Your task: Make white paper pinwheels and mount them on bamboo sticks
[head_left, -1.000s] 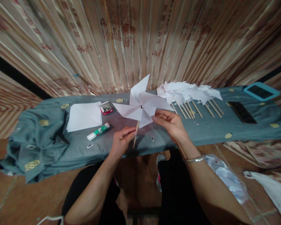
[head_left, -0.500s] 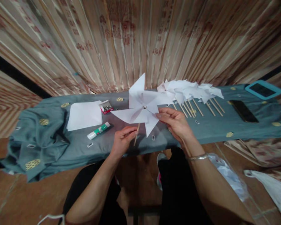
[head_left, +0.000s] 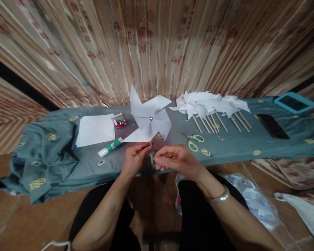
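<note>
Bare cloth on the counter (head_left: 238,144) lies open near the scissors (head_left: 195,141) and out to the right, before the black phone (head_left: 272,126). Far right, a row of finished pinwheels (head_left: 211,106) blocks the way — sticks pointing near. To the left, the glue stick (head_left: 110,146), paper stack (head_left: 95,129) and pin box (head_left: 119,121) crowd the cloth; the held pinwheel (head_left: 148,118) stands over the middle.

**White paper on grey-blue cloth**

The pinwheel (head_left: 149,116) is white. The tablecloth (head_left: 235,144) is grey-blue with gold woven ovals. The scissors (head_left: 195,141) have yellow-green handles. The glue stick (head_left: 110,147) is white and green. The curtain (head_left: 157,45) is beige-striped with reddish motifs.
</note>
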`<state>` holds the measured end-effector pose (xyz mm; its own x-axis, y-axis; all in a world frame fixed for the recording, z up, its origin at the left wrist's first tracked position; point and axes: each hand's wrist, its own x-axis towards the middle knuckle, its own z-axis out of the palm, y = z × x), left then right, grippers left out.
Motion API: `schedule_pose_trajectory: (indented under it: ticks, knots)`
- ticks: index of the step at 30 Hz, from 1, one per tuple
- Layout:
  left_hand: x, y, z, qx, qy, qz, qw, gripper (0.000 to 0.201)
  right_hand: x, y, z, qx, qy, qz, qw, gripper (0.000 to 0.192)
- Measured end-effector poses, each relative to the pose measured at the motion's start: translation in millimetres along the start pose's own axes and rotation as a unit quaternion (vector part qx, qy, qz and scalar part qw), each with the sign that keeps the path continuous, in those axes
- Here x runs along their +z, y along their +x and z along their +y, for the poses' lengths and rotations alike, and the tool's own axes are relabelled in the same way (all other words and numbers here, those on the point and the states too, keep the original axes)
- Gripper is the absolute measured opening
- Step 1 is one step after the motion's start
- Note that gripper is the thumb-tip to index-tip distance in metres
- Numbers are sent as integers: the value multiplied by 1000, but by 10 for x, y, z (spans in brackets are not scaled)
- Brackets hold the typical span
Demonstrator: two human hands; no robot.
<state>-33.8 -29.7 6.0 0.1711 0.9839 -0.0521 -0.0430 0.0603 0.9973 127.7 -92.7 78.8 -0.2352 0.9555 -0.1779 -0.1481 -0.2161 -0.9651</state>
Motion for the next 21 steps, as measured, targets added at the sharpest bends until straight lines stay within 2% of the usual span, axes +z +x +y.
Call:
schedule_pose_trajectory:
  ticks: [2, 3, 5, 6, 7, 10, 13, 17, 21]
  knots:
    - [11, -10, -14, -6, -2, -4, 1000, 24, -131, -26, -102, -67, -31, 74, 995, 25]
    - [22, -17, -20, -9, -5, -8, 1000, 24, -208, -16, -141, -112, -35, 142, 983, 24]
    - [52, -31, -30, -15, -9, -23, 1000, 25, -363, 49, -179, -189, -49, 277, 941, 24]
    - [69, -38, -34, -18, -11, -30, 999, 25, -432, 97, -177, -210, -57, 313, 924, 28]
    - [86, -43, -36, -22, -12, -38, 999, 25, -491, 148, -164, -218, -62, 324, 918, 31]
    - [128, -51, -33, -24, -15, -52, 998, 25, -589, 274, -96, -184, -42, 296, 936, 39]
    - [144, -45, -8, 3, -12, -54, 998, 22, -582, 304, -52, -146, -19, 282, 948, 43]
    - [135, -35, 27, 35, -2, -56, 998, 18, -453, 251, -33, -91, 27, 251, 963, 46]
    - [141, -25, 14, 15, -8, -40, 999, 23, -243, 220, 47, -13, 72, 153, 985, 38]
